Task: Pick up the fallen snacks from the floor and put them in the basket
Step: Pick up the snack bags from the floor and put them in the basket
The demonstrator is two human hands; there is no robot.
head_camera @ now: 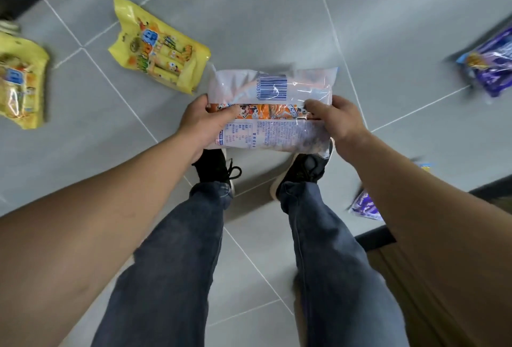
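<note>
Grey tiled floor [263, 13] under you; two yellow snack packs [159, 45] lie left, purple packs [490, 65] right. Your left hand [203, 122] and right hand [336, 119] hold the white snack bag [270, 109] above your shoes, fingers pinching its sides.

Bare floor [277, 22] beyond yellow packet [159, 47]

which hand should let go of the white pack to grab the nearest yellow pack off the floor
Left, probably. The nearest yellow pack lies on the tiles just beyond the left hand, while the right hand grips the white pack on its far side.
</note>
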